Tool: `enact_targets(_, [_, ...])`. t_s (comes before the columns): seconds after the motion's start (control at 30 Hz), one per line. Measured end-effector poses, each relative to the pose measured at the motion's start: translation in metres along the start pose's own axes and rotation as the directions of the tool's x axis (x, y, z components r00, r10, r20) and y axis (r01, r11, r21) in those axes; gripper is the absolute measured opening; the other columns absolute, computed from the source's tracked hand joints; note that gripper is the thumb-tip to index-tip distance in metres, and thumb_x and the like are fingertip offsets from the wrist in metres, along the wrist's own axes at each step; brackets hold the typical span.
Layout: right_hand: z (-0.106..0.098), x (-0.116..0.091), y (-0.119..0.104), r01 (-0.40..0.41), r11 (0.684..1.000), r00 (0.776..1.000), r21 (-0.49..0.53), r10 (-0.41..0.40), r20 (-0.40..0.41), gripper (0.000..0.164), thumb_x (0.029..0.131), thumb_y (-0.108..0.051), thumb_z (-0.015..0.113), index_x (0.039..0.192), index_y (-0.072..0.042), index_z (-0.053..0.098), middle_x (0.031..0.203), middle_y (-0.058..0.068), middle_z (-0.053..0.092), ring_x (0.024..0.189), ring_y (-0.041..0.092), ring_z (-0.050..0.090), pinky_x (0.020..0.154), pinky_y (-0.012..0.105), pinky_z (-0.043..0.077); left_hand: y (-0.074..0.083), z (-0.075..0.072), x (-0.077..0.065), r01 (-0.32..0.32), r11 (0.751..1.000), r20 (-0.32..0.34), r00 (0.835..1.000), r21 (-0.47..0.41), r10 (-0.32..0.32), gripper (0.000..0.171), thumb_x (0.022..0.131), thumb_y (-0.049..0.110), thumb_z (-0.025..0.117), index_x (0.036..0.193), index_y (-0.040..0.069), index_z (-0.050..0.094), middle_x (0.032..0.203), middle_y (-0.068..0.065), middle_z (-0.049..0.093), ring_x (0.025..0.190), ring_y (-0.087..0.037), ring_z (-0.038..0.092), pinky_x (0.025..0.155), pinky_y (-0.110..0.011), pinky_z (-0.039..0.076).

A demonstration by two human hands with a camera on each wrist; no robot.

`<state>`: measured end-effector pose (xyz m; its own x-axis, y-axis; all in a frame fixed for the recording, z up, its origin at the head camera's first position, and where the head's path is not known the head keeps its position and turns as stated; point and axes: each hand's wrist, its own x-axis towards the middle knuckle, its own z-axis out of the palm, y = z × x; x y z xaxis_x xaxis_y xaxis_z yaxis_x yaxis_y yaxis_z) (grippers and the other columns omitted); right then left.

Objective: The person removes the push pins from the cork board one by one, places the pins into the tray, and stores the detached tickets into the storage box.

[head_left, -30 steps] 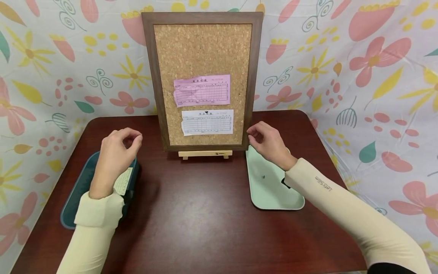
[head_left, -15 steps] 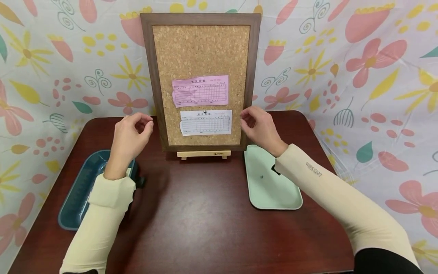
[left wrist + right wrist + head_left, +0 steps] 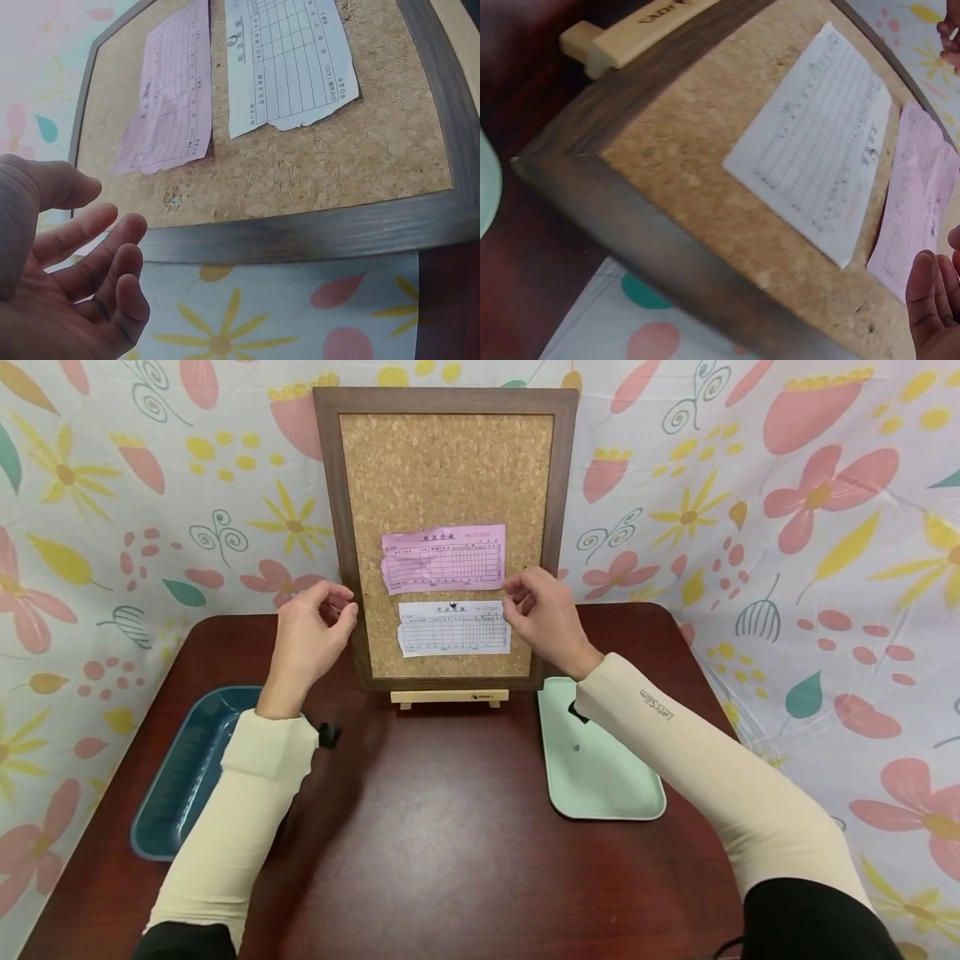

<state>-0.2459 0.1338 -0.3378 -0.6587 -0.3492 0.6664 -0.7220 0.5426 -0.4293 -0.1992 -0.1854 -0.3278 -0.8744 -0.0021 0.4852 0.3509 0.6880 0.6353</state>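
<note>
Left hand (image 3: 306, 637) is hovering near left edge of brown-framed rectangular corkboard (image 3: 450, 464), fingers loosely curled | right hand (image 3: 547, 620) is hovering before corkboard's right side, fingers narrowly parted | pink rectangular paper slip (image 3: 444, 560) is hanging on corkboard above white paper slip (image 3: 452, 635)

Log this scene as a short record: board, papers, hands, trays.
Board: framed corkboard on a wooden stand
Papers: pink slip above white slip, both on the board
Pin: dark pin at the white slip's top edge
Left hand: by the board's left edge, no object visible in it
Right hand: over the board's right side, near both slips; contact unclear
Trays: blue tray at left, pale green tray at right with a small dark object
</note>
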Motion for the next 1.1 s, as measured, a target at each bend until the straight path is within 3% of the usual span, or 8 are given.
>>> enact_targets(0.63, [0.024,0.055,-0.023,-0.035,0.999,0.999,-0.017,0.035,0.020,0.014,0.087,-0.005,0.061,0.100,-0.002,0.061,0.095,0.006,0.058,0.079,0.012,0.056,0.068,0.023,0.047,0.006,0.024,0.033,0.052,0.999,0.026,0.998,0.003,-0.052,0.026,0.091,0.019,0.061,0.110,0.002,0.061,0.095,-0.010,0.064,0.080,-0.024,0.056,0.073,-0.035,0.043])
enact_targets(0.87, [0.030,0.072,-0.031,-0.134,0.989,0.989,-0.068,0.138,0.059,0.019,0.088,-0.008,0.060,0.107,-0.002,0.062,0.099,0.006,0.059,0.083,0.013,0.055,0.073,0.021,0.045,0.007,0.030,0.039,0.097,0.995,0.047,0.994,-0.013,-0.096,0.026,0.091,0.020,0.061,0.110,0.003,0.060,0.097,-0.010,0.063,0.084,-0.022,0.058,0.074,-0.035,0.045])
enact_targets(1.1, [0.038,0.088,-0.033,-0.198,0.974,0.976,-0.108,0.206,0.066,0.021,0.088,-0.008,0.061,0.108,-0.003,0.063,0.102,0.005,0.058,0.084,0.011,0.054,0.074,0.021,0.043,0.008,0.036,0.044,0.090,0.995,0.037,0.995,-0.038,-0.088,0.022,0.090,0.016,0.061,0.108,0.003,0.060,0.096,-0.010,0.064,0.083,-0.022,0.062,0.073,-0.035,0.047])
